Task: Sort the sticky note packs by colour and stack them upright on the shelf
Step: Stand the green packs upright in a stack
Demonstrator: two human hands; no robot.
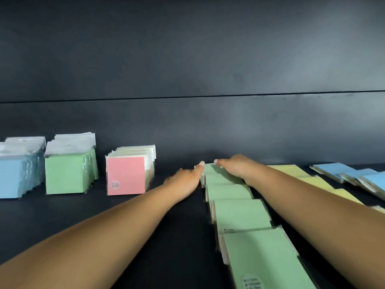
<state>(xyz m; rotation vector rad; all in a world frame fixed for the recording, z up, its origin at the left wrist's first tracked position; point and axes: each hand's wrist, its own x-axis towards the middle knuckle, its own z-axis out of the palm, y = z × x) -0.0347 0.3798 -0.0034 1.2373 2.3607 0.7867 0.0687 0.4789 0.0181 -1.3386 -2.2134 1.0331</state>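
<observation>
A long row of green packs (239,213) lies fallen flat and overlapping on the dark shelf, running from the front right to the back. My left hand (185,176) touches the left edge of the farthest green packs with its fingertips. My right hand (235,167) rests flat on top of those same far packs. On the left stand upright rows: blue packs (18,176), green packs (70,174) and a row fronted by a pink pack (126,176).
Yellow packs (312,180) lie flat in a row right of my right forearm. Blue packs (354,176) lie toppled at the far right. The dark back wall (187,122) rises just behind the rows. Bare shelf surface (177,236) lies between my forearms.
</observation>
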